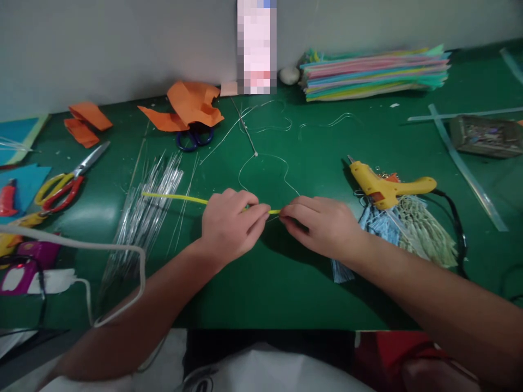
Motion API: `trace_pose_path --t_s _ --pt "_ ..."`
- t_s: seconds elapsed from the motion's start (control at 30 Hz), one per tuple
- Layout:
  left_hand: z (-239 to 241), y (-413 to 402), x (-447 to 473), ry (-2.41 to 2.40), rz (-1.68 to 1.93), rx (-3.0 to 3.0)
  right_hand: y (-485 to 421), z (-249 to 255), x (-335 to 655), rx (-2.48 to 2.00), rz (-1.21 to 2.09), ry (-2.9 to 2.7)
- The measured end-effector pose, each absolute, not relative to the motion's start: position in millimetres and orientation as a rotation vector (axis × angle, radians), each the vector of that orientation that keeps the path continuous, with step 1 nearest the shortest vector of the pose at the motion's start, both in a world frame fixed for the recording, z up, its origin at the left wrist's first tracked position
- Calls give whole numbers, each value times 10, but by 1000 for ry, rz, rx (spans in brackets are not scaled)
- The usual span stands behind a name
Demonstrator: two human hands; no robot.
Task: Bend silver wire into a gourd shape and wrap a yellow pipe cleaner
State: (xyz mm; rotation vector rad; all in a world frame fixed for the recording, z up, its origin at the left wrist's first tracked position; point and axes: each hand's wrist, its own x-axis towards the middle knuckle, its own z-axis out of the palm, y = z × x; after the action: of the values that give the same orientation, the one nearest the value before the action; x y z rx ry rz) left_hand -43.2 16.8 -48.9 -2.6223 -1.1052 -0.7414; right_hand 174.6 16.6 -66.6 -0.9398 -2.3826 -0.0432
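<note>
A thin yellow pipe cleaner (175, 196) runs sideways between my hands, its free end reaching left over a bundle of silvery wires (159, 188). My left hand (232, 220) is closed, pinching it with thumb and fingers. Just to the right, my right hand (321, 223) is closed on the same pipe cleaner near its other end, a short yellow piece showing between the fingertips. A bent loop of thin wire (286, 167) rises from behind both hands to a small joint at the top of the loop. Where the wire meets my fingers is hidden.
At right, a yellow glue gun (379, 184) rests on blue and pale green tassels (427, 228). Pastel pipe cleaners (376, 75) lie bundled at the back. Orange paper (192, 106) covers part of blue-handled scissors (195, 139). Red-and-yellow scissors (67, 185) and a white cable (141, 272) are left.
</note>
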Motion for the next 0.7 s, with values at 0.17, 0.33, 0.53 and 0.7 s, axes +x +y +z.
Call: trace_pose_path --t_s 0.17,0.33,0.53,0.7 --pt "-470 144 -423 -1110 -734 -2599 163 -682 1733 -973 -134 -2374" --pt "-468 125 -386 -1118 -702 -2584 165 -691 1734 -970 -133 -2395" --pt "-473 126 -372 -1109 -692 -2567 168 -675 1736 -933 -157 -2395" --pt "-482 132 -369 -1061 -690 -2580 174 -657 1735 -893 -171 -2407"
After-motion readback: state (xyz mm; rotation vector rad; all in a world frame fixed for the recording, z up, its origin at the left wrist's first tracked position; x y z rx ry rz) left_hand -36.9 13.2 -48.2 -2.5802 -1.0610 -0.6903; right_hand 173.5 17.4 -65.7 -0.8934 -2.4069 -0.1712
